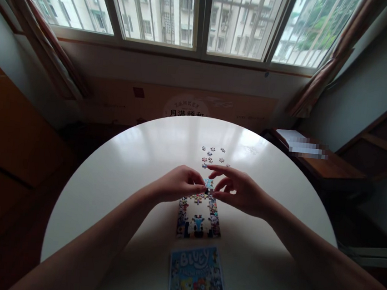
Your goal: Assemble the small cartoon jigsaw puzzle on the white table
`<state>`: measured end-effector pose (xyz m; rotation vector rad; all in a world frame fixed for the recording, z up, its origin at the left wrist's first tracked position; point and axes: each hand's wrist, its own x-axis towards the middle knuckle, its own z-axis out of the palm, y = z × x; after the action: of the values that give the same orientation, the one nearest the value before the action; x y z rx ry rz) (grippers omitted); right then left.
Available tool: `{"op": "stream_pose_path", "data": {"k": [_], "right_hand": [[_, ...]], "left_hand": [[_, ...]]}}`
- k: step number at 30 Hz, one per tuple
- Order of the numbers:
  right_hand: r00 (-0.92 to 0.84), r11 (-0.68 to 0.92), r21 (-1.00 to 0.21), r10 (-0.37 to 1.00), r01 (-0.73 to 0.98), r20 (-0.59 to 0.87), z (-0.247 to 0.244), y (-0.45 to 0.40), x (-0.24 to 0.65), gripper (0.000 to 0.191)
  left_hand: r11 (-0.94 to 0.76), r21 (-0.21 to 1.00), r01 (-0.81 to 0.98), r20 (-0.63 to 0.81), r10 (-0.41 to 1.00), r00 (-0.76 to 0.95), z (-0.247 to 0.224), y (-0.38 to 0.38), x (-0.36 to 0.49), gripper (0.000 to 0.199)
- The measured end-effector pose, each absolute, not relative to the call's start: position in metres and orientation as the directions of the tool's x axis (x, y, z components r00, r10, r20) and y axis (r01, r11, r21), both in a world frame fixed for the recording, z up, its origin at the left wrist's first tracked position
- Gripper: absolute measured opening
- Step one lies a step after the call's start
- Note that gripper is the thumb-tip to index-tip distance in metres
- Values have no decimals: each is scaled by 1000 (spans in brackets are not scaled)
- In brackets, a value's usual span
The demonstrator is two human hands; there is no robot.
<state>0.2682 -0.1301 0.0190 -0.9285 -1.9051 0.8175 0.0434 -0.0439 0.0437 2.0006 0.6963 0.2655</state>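
Across the round white counter (109, 169), with the right hand (246, 193) loosely open and the left hand (176, 182) near-pinched, grip uncertain, over the part-built puzzle (198, 226), light, level pressure would best spare joined edges.

the white table (109, 164) bears loose pieces (212, 149), a partial puzzle (198, 226) and a "bluey" picture (197, 282).

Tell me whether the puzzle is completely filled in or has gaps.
It has gaps: bare white table shows inside the puzzle, and loose pieces lie beyond it.
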Motion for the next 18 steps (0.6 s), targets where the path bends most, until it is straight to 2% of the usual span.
{"op": "stream_pose_path", "data": {"k": [4,7,13,18], "right_hand": [[-298,521,-742,853,422,429,20,-126,278,26],[-312,552,-667,834,500,455,19,-124,280,13],[-393,648,-591,761,479,516,20,-124,279,8],[-430,685,-585,729,434,533,19,-125,276,11]], "left_hand": [[-361,843,398,-118,599,792,43,-42,43,28],[-342,847,406,-132,606,785,42,-41,43,30],[-257,881,398,-163,624,764,44,-43,45,31],[-220,892,396,-186,618,764,46,-44,45,30]]}}
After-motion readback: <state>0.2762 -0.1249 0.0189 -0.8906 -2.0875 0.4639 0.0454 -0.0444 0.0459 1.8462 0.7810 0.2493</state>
